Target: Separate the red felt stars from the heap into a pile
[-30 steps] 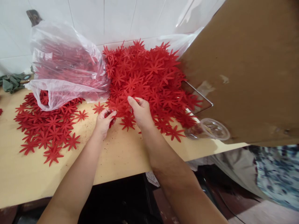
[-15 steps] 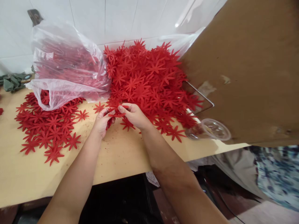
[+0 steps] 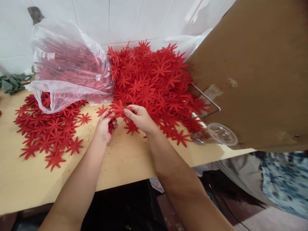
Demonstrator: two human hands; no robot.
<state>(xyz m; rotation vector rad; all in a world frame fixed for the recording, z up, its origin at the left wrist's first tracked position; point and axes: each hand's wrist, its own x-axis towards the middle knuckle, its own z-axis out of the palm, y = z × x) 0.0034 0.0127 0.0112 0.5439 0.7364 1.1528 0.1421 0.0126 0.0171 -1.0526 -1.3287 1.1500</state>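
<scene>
my left hand [image 3: 104, 127] and right hand [image 3: 139, 117] meet at the near edge of the big heap of red star-shaped felt flowers [image 3: 154, 83], both pinching one red felt flower cut-out [image 3: 117, 109] just above the pale wooden table [image 3: 125, 160], so it comes free of the heap. more red pieces sit tucked in my left palm, a flat spread of flowers [image 3: 48, 131] lies to my left, and a clear plastic bag [image 3: 67, 64] of them lies behind it.

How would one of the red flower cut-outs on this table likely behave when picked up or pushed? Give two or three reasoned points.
Probably light and thin: the red flower cut-out is pinched at fingertips between the left hand and right hand. Likely soft but holding shape, as its petals stay spread. Flat, so it would slide rather than roll, as those lying on the table suggest.
</scene>
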